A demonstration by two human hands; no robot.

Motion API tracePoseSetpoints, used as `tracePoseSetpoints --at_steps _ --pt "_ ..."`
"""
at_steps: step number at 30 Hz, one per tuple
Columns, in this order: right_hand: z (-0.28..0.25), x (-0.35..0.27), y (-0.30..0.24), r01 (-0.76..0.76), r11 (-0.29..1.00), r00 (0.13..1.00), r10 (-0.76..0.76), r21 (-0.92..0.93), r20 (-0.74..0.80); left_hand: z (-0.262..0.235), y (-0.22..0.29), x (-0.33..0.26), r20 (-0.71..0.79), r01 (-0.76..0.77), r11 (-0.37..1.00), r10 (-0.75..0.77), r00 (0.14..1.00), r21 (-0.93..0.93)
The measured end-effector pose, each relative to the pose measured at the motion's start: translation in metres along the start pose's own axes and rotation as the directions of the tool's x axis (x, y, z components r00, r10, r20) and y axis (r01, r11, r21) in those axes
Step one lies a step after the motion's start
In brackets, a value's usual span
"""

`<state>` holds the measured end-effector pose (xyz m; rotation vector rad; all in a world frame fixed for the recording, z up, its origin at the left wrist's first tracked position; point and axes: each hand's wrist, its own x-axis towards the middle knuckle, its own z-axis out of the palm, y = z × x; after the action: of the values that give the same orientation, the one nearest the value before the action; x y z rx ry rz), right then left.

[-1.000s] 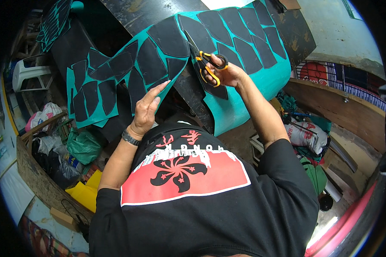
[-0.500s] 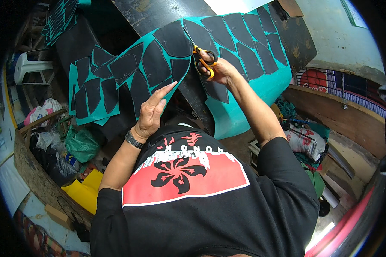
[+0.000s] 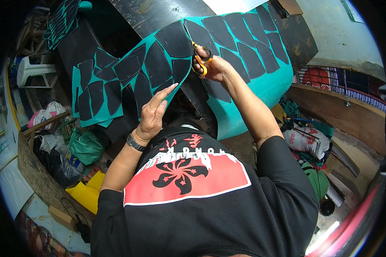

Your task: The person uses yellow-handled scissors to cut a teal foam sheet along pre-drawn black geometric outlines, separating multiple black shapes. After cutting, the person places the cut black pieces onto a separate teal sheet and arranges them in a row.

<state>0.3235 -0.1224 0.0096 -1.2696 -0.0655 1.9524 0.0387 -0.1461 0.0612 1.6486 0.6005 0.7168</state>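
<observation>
1. Scissors [image 3: 200, 59], orange-handled, are gripped in the right hand [image 3: 214, 68], blades set into the teal sheet [image 3: 261, 85] between black patches.
2. Left hand [image 3: 152, 115] pinches the sheet's near edge, apparently to keep it taut for the cut.
3. Sheet drapes over a dark counter [image 3: 158, 13], far centre.

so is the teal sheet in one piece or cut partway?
Cut partway: the scissors in the right hand sit in a slit splitting the teal sheet; the left hand holds one flap.
</observation>
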Motion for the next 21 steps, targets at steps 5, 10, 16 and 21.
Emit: tracePoseSetpoints --at_steps 5,10,16,21 --pt "0.004 0.019 -0.02 0.006 1.0 0.999 -0.006 0.011 0.037 -0.007 0.007 0.001 0.004 -0.037 0.999 0.037 0.999 0.012" --pt "0.0 0.022 -0.009 0.255 0.961 0.963 -0.263 -0.105 -0.065 -0.023 0.007 0.0 -0.046 -0.062 0.997 0.064 0.997 0.04" --pt "0.009 0.004 -0.001 0.364 0.93 0.931 -0.364 -0.05 0.015 -0.127 0.012 -0.026 -0.41 0.019 0.82 0.266 0.873 0.572" --pt "0.022 -0.023 0.027 0.401 0.905 0.912 -0.408 -0.143 -0.024 -0.213 0.044 -0.056 -0.644 0.141 0.884 0.207 0.737 0.447"
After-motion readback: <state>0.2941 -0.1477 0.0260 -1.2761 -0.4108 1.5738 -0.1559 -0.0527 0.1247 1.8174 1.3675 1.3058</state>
